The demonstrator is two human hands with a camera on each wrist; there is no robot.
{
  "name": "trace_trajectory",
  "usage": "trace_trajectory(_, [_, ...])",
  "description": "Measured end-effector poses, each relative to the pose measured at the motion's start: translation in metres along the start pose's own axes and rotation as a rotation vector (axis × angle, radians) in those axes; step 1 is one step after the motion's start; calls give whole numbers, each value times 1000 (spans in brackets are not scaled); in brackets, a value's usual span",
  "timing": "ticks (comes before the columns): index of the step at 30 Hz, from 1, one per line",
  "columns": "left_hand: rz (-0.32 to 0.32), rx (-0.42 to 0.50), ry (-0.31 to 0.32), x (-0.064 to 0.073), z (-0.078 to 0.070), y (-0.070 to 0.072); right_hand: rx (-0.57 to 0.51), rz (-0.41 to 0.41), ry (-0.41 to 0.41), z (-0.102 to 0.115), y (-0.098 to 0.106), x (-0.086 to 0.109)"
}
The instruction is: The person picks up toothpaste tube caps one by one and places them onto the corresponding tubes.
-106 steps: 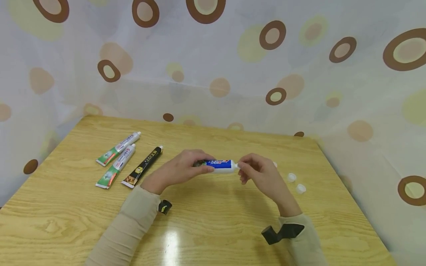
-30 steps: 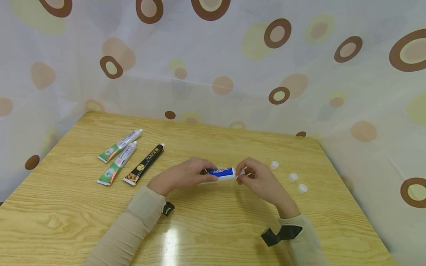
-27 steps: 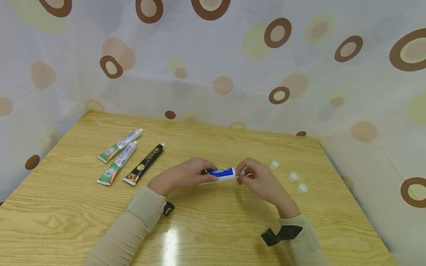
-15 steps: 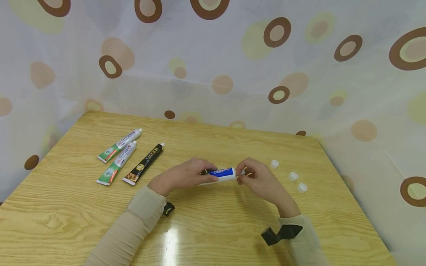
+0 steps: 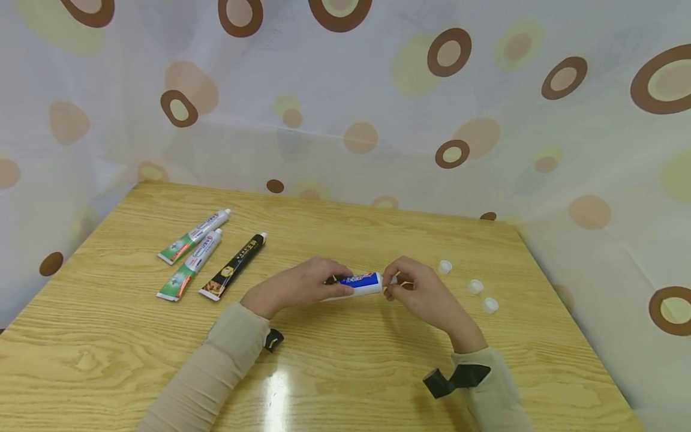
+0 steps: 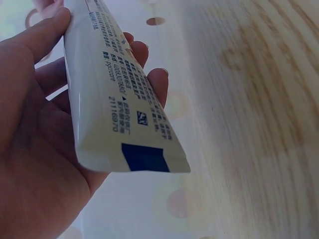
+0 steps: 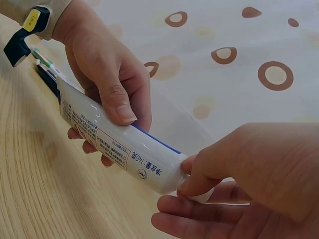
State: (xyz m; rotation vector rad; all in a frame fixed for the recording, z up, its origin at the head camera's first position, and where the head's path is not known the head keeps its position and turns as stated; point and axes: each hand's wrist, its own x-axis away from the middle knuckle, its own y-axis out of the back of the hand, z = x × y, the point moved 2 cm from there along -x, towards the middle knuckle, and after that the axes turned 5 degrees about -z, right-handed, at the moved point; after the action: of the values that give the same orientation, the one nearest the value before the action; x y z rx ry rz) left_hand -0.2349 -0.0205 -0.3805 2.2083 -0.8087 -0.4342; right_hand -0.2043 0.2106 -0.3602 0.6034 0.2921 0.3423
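Note:
In the head view my left hand [image 5: 303, 283] holds a blue and white toothpaste tube [image 5: 364, 283] around its body, above the table. The left wrist view shows the tube's flat crimped end [image 6: 147, 158] with the thumb on one side and fingers on the other. My right hand [image 5: 423, 295] is at the tube's nozzle end, thumb and forefinger pinching a small white cap [image 7: 203, 196]. Whether the cap is still joined to the nozzle is hidden by the fingers.
Two green and white toothpaste tubes [image 5: 190, 264] and a black tube [image 5: 233, 267] lie at the table's left. Three small white caps [image 5: 475, 287] lie right of my right hand. A patterned sheet [image 5: 345, 90] hangs behind the wooden table [image 5: 335, 372].
Since the earliest frame the tube and both hands sit slightly lower in view, and the right fingers have shifted their hold at the nozzle end. Over the last second hardly anything moves.

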Motion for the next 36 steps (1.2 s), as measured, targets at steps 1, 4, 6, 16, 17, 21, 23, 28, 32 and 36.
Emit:
trace_trajectory(1, [0, 3, -2, 0, 0, 0, 1, 0, -1, 0, 0, 0])
trace_trajectory(4, [1, 6, -7, 0, 0, 0, 3, 2, -3, 0, 0, 0])
trace_trajectory(6, [1, 3, -7, 0, 1, -1, 1, 2, -6, -1, 0, 0])
trace_trajectory(16, [14, -9, 0, -3, 2, -10, 12, 10, -34, -3, -1, -2])
trace_trajectory(17, [18, -11, 3, -3, 2, -11, 14, 11, -39, -3, -1, -2])
trace_trajectory(21, [23, -6, 11, -3, 2, -14, 22, 11, -53, -5, -1, -2])
trace_trajectory(23, [21, -4, 20, -3, 2, -15, 26, 9, -57, -5, -1, -2])
trace_trajectory(28, [13, -5, 29, -3, 3, -13, 29, 1, -71, -5, 0, -3])
trace_trajectory(32, [-3, 5, 31, -2, 3, -10, 24, -14, -82, -6, 2, -4])
trace_trajectory(36, [-25, 7, 30, -2, 3, -7, 30, -39, -101, -6, 5, -3])
